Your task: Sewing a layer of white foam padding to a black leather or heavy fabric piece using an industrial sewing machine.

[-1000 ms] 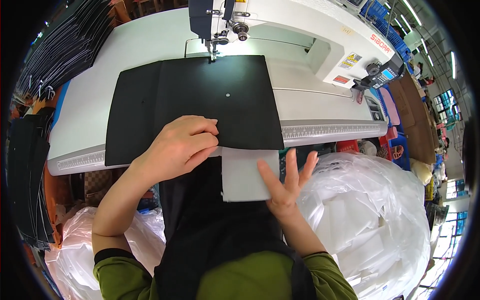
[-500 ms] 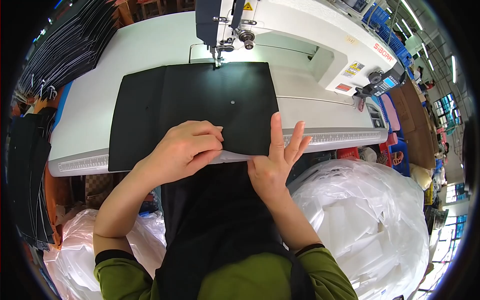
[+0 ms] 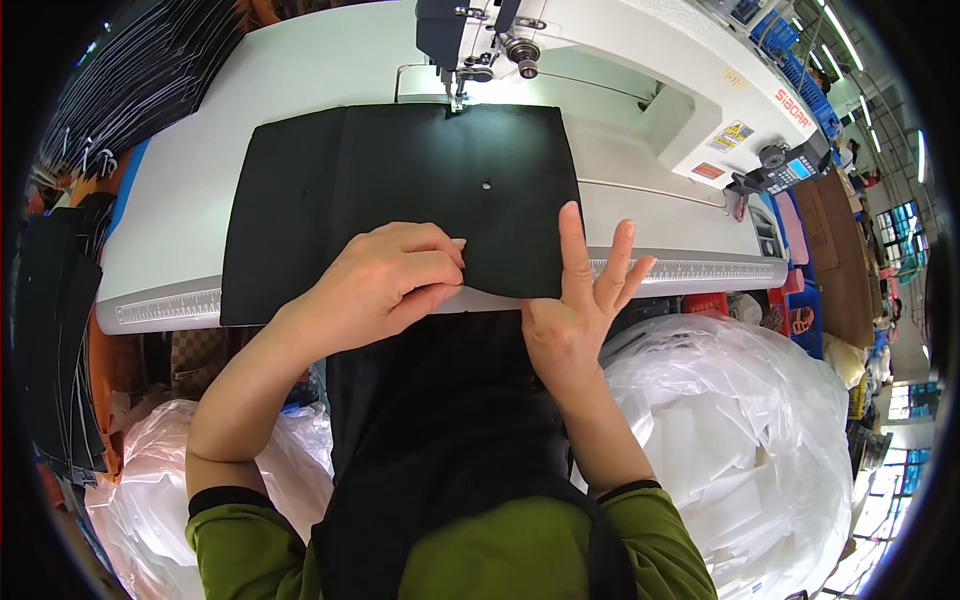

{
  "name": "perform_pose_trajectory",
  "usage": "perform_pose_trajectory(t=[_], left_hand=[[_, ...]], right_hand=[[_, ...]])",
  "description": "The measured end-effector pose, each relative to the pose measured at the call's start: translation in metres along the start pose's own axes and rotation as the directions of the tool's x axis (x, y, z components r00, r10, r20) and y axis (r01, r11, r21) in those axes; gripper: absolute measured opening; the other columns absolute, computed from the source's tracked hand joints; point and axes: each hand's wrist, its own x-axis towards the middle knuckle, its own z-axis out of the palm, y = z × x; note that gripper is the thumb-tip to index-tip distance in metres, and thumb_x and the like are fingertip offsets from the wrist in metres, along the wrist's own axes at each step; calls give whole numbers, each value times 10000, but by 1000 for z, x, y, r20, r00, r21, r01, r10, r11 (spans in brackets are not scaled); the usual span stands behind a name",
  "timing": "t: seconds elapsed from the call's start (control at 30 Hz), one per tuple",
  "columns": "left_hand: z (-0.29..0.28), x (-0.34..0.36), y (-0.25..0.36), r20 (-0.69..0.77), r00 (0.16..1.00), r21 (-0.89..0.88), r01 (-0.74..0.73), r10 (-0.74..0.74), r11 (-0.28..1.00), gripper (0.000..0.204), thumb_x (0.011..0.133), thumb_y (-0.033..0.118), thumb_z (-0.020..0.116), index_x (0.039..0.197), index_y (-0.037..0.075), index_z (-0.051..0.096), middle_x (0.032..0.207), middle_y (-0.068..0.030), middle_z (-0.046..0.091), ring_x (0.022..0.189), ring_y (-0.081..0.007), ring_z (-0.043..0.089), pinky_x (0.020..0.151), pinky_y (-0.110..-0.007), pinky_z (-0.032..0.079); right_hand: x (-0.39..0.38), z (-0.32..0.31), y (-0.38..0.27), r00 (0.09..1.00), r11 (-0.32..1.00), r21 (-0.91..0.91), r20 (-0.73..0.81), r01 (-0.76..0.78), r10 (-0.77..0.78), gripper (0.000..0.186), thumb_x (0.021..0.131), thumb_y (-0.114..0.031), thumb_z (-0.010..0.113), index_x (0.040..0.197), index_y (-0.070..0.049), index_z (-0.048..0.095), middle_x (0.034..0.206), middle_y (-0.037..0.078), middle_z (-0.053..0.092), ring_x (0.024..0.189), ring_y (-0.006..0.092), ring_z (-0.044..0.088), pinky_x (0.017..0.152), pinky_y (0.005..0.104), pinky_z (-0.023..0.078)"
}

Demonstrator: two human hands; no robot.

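A black panel (image 3: 390, 170) with a small round hole lies on the white machine table (image 3: 175, 220), its back edge under the presser foot (image 3: 456, 100) of a sewing machine (image 3: 660, 90). My left hand (image 3: 385, 280) has its fingers curled on the panel's front edge, gripping it. At that edge's right end, my right hand (image 3: 565, 310) pinches with thumb and index finger, mostly hidden, while three fingers stretch upward. A pale grey piece (image 3: 485, 300) shows as a narrow strip under the lifted edge between my hands.
Stacked black panels (image 3: 135, 75) stand at the back left, with more (image 3: 60, 320) hanging below. Large plastic bags of white pieces (image 3: 730, 440) and pinkish plastic (image 3: 150, 500) flank my lap. A ruler strip (image 3: 700, 272) runs along the table's front. Bins (image 3: 775, 35) fill the right background.
My right hand has risen to the panel's front edge and closed thumb and index there. The grey piece, earlier hanging below that edge, is now mostly hidden under the panel.
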Motion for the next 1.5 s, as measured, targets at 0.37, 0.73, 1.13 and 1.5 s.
perform_pose_trajectory(t=[0.37, 0.73, 1.13, 1.5], left_hand=[[4, -7, -2, -15, 979, 247, -194, 204, 950, 59, 878, 66, 708, 879, 49, 652, 964, -48, 663, 1030, -241, 694, 950, -383, 542], [-14, 1, -6, 65, 992, 384, -121, 103, 915, 156, 861, 183, 737, 898, 56, 654, 1111, -54, 679, 1076, -255, 666, 956, -346, 526], [-27, 39, -68, 121, 991, 482, -112, 61, 869, 400, 872, 353, 780, 1190, 118, 722, 1354, -65, 616, 1354, -295, 535, 1114, -410, 429], [-15, 38, -72, 27, 996, 614, -85, 86, 784, 353, 884, 331, 752, 1150, 101, 717, 1343, -68, 623, 1317, -268, 575, 1098, -388, 447]], right_hand=[[21, -63, 8, 926, 910, 404, 369, -89, -74, 51, 811, -74, 756, 829, -41, 721, 1379, 102, 661, 1380, 367, 528, 1173, 513, 368], [72, -4, 29, 776, 775, 561, 334, 293, -535, 280, 838, -87, 765, 1117, -68, 749, 1219, 45, 727, 1253, 294, 632, 989, 369, 529], [84, 1, 39, 716, 700, 660, 347, 272, -606, 298, 848, -96, 769, 1145, -76, 750, 1248, 23, 727, 1244, 282, 647, 963, 372, 527], [85, 8, 39, 734, 715, 654, 355, 248, -579, 293, 849, -97, 772, 1140, -70, 752, 1251, 33, 727, 1261, 283, 640, 967, 378, 525]])
